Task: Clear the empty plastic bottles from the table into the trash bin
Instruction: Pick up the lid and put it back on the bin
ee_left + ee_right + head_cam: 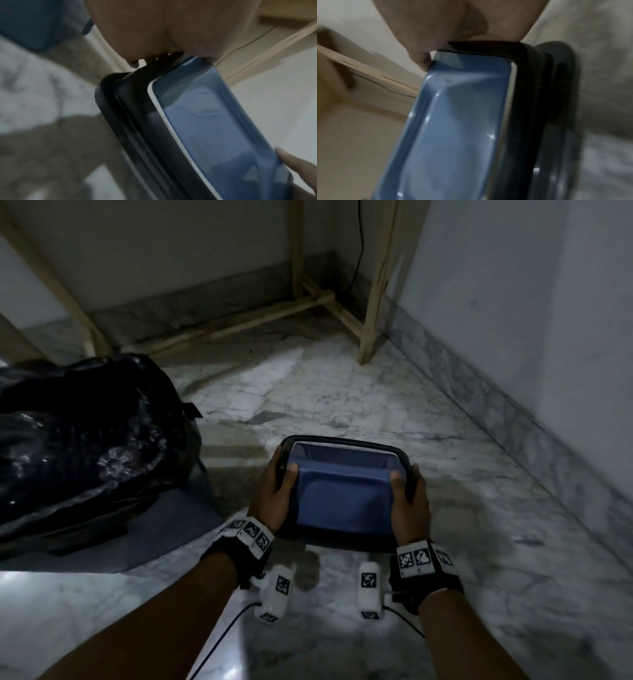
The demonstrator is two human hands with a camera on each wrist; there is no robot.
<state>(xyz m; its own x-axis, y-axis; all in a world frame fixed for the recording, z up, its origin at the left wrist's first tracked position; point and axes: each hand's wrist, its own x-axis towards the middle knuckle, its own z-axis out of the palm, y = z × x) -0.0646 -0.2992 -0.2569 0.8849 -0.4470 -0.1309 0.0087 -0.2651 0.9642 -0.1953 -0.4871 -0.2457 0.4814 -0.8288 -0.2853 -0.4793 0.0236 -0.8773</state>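
Note:
I hold a bin lid, a blue swing flap in a black frame, over the marble floor. My left hand grips its left edge with the thumb on the blue flap. Gripping the right edge the same way is my right hand. At the left stands the trash bin, lined with a black bag; clear plastic bottles glint inside it. In the left wrist view my left hand clasps the lid. The right wrist view shows my right hand on the lid.
A wooden table frame stands at the back in the corner, with a black cable running down the wall behind it. A white wall with a marble skirting closes the right side. Marble floor lies ahead.

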